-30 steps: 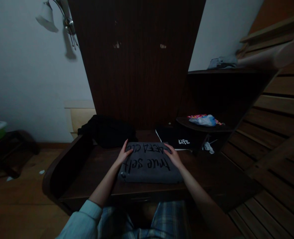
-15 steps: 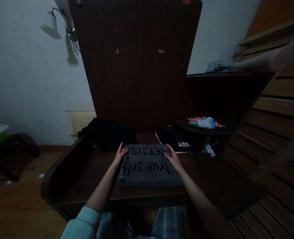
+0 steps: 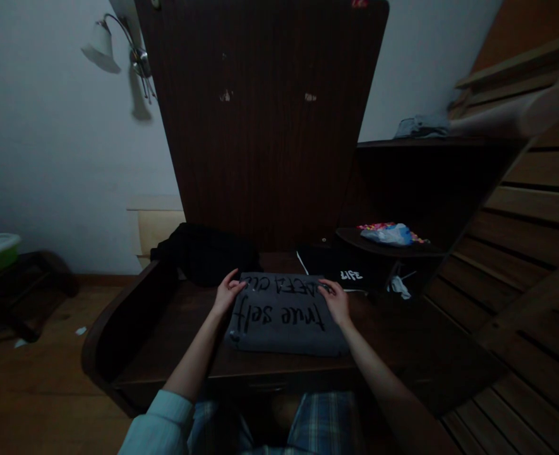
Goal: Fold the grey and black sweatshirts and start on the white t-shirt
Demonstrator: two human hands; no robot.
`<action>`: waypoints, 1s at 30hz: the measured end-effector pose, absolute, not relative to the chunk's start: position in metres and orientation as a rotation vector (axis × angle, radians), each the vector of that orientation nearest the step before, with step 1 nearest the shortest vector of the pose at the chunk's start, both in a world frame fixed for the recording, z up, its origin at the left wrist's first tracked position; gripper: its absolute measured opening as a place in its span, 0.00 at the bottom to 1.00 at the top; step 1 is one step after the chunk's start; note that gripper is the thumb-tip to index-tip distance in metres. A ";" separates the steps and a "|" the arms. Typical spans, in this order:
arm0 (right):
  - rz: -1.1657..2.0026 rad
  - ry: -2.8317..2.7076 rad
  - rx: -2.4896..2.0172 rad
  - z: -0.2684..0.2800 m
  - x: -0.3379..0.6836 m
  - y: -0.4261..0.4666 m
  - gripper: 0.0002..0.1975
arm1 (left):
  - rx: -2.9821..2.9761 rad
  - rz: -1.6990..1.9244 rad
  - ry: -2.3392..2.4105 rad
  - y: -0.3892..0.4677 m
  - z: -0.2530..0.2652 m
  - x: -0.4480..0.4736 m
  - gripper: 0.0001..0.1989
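A grey garment (image 3: pixel 279 316), folded into a neat rectangle with dark lettering that reads "true self" upside down, lies on the dark wooden desktop (image 3: pixel 175 354). At its far left corner, my left hand (image 3: pixel 227 296) pinches the cloth, thumb on top and the index finger partly stretched. My right hand (image 3: pixel 336 303) has the far right corner between curled fingers and thumb. The undersides of both hands' grips are hidden by the cloth.
Behind the left hand is a heap of black cloth (image 3: pixel 208 253). A black folded garment with white print (image 3: pixel 324 265) lies behind on the right. A small shelf (image 3: pixel 378 248) carries a plastic bag (image 3: pixel 388 234). Wooden slats (image 3: pixel 535 221) stand at the right.
My right hand's fingers have curled in more at the far right corner. The left hand stays at its corner, and the view has shifted slightly.
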State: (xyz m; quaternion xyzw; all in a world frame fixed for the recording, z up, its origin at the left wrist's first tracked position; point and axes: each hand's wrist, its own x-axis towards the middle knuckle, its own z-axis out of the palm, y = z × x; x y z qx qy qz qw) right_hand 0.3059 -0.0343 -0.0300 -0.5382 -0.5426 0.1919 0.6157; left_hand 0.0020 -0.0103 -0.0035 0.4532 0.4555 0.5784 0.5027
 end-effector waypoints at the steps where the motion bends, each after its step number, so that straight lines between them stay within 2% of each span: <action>1: 0.434 -1.244 -1.253 -0.030 0.306 -0.035 0.15 | 1.109 1.414 1.132 -0.009 -0.004 0.003 0.37; 9: 0.600 -1.234 -1.295 -0.034 0.306 -0.032 0.18 | 1.032 1.399 1.235 0.000 -0.017 0.000 0.24; 20: 0.635 -1.231 -1.303 -0.035 0.309 -0.029 0.18 | 1.164 1.082 1.124 -0.008 -0.013 -0.002 0.25; 30: 0.651 -1.217 -1.290 -0.034 0.308 -0.030 0.15 | 1.231 1.144 1.198 -0.003 -0.016 0.001 0.24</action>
